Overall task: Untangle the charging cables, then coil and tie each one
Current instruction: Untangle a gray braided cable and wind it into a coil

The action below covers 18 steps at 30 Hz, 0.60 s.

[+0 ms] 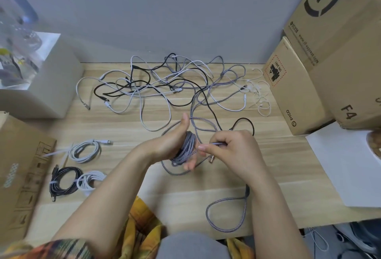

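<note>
While the left hand (pixel 175 143) is holding a grey cable coil (pixel 186 148) wrapped around its fingers, the right hand (pixel 231 147) is pinching that cable's strand above the surface (pixel 185 196).

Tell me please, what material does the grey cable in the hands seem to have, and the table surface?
The grey cable wound around the left hand looks braided fabric, probably nylon: a matte, woven speckle shows along it. The table looks like light wood or wood-look laminate, with pale grain stripes and a smooth matte finish; which one cannot be told.
</note>
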{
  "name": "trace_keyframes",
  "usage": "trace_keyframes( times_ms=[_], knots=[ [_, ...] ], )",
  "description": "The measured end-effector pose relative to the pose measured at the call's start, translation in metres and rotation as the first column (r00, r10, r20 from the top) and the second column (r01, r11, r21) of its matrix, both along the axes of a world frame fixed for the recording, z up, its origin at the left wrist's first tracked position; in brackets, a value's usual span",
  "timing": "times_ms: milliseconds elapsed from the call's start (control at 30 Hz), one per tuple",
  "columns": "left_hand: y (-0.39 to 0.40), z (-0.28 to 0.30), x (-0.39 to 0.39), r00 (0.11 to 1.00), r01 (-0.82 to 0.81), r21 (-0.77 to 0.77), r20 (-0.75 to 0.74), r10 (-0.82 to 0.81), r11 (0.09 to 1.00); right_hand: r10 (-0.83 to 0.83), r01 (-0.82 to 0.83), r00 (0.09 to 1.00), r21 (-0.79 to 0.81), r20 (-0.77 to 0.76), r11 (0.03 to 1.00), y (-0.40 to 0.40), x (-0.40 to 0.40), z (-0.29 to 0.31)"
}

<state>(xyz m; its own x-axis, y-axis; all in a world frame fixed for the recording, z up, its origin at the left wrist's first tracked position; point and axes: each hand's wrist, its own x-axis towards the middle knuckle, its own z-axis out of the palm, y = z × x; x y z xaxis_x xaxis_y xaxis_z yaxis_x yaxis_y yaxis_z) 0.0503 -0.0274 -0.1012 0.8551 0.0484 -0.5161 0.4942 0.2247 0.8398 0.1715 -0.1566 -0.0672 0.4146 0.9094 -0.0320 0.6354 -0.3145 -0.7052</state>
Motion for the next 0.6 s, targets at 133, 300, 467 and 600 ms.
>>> trace_keyframes(
  times_ms=[133, 300, 467, 600],
  knots=[
    [-0.006, 0.006, -0.003, 0.969, 0.221, -0.202, 0.156, -0.192, 0.954, -0.124, 0.165, 0.923, 0.084, -0.365, 0.983, 0.009, 0.004, -0.005],
    [0.003, 0.013, 0.003, 0.844, 0.254, -0.668, 0.506, 0.177, 0.7, -0.078, 0.202, 0.667, 0.079, -0.741, 0.976, 0.01, 0.006, -0.016],
    [0.011, 0.025, 0.008, 0.628, -0.021, -0.932, 0.269, 0.731, 0.361, -0.089, -0.044, 0.667, -0.158, -0.739, 0.986, 0.003, 0.004, -0.026],
    [0.019, 0.029, 0.014, 0.4, -0.522, -0.782, 0.129, 0.907, 0.341, 0.038, -0.249, 0.848, -0.333, -0.529, 0.91, 0.0, -0.008, -0.014]
  ],
)
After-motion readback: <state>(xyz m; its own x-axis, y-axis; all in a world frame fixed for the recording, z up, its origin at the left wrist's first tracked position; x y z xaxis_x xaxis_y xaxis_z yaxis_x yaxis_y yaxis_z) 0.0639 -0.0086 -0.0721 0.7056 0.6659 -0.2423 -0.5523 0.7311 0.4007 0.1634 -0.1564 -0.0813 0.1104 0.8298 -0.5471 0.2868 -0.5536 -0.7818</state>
